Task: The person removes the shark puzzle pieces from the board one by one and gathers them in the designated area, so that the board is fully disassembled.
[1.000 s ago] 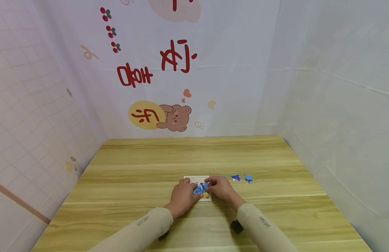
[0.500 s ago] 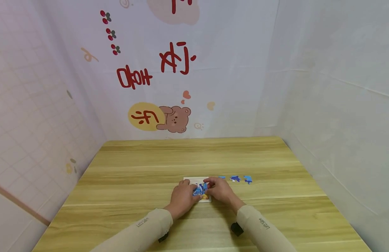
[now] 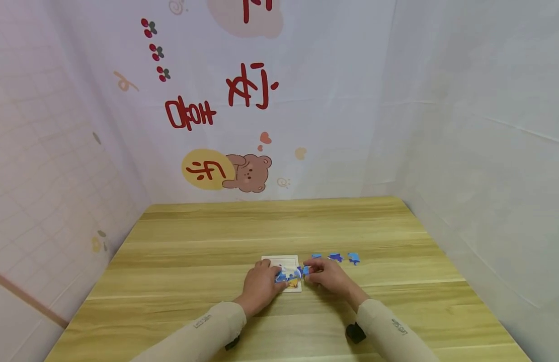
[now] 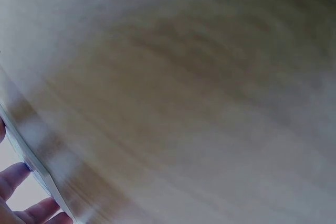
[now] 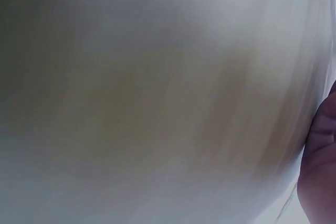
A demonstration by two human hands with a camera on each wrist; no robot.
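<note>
Right hand (image 3: 330,274) was shifted rightward, blue jigsaw piece (image 3: 306,270) pinched; white rectangular tray (image 3: 288,261) was gripped by half-spread left hand (image 3: 258,282).

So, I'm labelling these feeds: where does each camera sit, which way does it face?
Head: on the head, facing forward and down at table and puzzle board; both arms show.
Left wrist: on that wrist, facing blurred table; left fingers lower left.
Right wrist: on that wrist, facing blurred table; right hand at right edge.
Head and left wrist share left fingers, puzzle board and table.
</note>
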